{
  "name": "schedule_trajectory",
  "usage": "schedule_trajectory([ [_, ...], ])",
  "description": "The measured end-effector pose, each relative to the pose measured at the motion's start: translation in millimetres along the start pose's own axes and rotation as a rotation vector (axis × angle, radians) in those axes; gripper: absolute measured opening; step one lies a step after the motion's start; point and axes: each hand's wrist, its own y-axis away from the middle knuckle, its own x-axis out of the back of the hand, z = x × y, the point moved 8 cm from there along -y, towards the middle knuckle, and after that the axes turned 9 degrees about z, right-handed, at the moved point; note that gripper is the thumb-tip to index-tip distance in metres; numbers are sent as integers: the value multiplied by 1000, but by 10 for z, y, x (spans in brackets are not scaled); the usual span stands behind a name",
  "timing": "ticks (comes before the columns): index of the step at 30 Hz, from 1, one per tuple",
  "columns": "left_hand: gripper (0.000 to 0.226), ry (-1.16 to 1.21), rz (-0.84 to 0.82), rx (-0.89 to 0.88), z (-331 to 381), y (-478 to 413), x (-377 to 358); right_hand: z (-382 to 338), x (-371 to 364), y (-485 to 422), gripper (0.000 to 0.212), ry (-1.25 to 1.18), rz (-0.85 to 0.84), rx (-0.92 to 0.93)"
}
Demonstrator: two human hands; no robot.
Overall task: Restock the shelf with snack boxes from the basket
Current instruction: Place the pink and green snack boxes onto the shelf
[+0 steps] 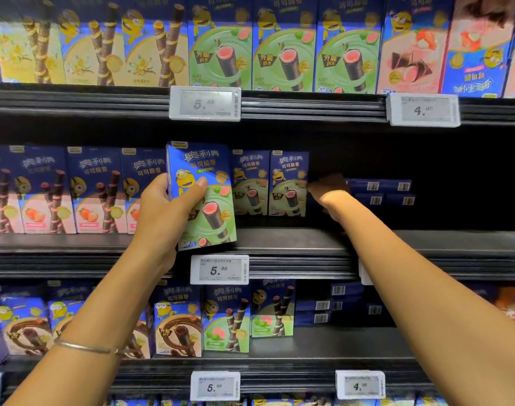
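Left hand [165, 212] grips 1 snack box [202, 197]: thumb across the printed front, the other fingers wrapped round its left edge and back. The box is upright, long axis vertical, top tipped slightly left, front face toward the camera, top flap up. Its bottom edge is at the near lip of the middle shelf [294, 238], just above the 5.39 price tag [219, 269]. Can't tell whether it's resting on the board or just above it.

Right hand [328, 189] is reached far into the same shelf, in shadow, at the right edge of the rightmost of 2 green boxes [288, 183]. They stand upright farther back, just right of the held box, same design, fronts facing out. Fingers there are too dark: can't tell if they're gripping, pressing or loose.

Left of the held box is a row of pink-fronted boxes [45, 189], upright. Far right on the shelf, dark blue boxes lie flat in a stack [379, 191], barcode ends facing out. Thin bracelet [83, 345] on the left wrist.
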Motion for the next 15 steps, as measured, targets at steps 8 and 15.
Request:
schedule_trajectory([
  [8, 14, 120, -39, 93, -69, -20, -203, -649, -119, 1198, 27, -343, -620, 243],
  [15, 29, -152, -20, -98, 130, -110, -392, -790, -186, 1449, 26, -396, -685, 267],
])
